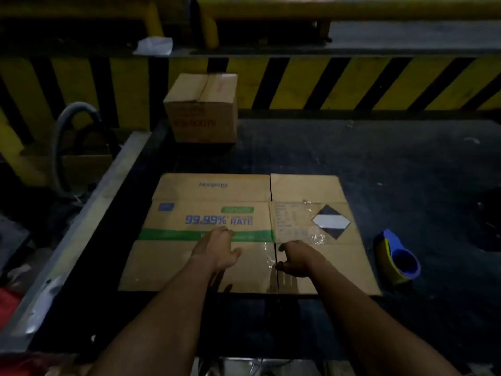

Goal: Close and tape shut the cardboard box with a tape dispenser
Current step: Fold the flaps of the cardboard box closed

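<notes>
Flattened cardboard box [206, 191] judged light, stiff, hinged at creases; best taken at flap edges. Left hand [217, 248] grip spread on it; right hand [298, 257] grip curled at its slit, hold cannot be told.

We read "99.99%" and "RATE" in blue on the flattened cardboard box [168, 263], just beyond the left hand [217, 251]. Farther beyond that hand, the far flap carries "Gladway", upside down. The label print beyond the right hand [298, 257] is too blurred to read.
</notes>
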Tool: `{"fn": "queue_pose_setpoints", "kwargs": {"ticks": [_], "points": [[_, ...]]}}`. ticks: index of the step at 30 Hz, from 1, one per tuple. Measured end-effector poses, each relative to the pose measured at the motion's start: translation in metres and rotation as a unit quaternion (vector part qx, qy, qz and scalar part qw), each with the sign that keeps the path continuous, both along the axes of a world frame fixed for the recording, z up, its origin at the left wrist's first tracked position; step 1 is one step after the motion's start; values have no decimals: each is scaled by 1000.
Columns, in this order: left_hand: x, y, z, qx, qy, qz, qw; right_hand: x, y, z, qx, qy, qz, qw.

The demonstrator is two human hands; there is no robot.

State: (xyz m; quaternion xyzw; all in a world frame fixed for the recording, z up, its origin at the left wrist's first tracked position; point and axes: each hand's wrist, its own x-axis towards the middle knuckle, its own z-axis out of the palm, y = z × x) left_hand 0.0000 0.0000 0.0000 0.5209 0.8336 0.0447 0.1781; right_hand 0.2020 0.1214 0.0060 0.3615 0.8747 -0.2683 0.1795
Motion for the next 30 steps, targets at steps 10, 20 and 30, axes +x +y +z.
{"fn": "queue_pose_setpoints", "kwargs": {"ticks": [10,20,30], "points": [[29,-54,-73,-63,-19,-43,997,29,-35,-71,71,-25,55,996],[28,-69,-89,-69,70,-47,994,28,-35,-74,147,-44,122,981],[6,-67,-58,101,96,-74,988,23,-17,-21,213,-33,197,956]]}}
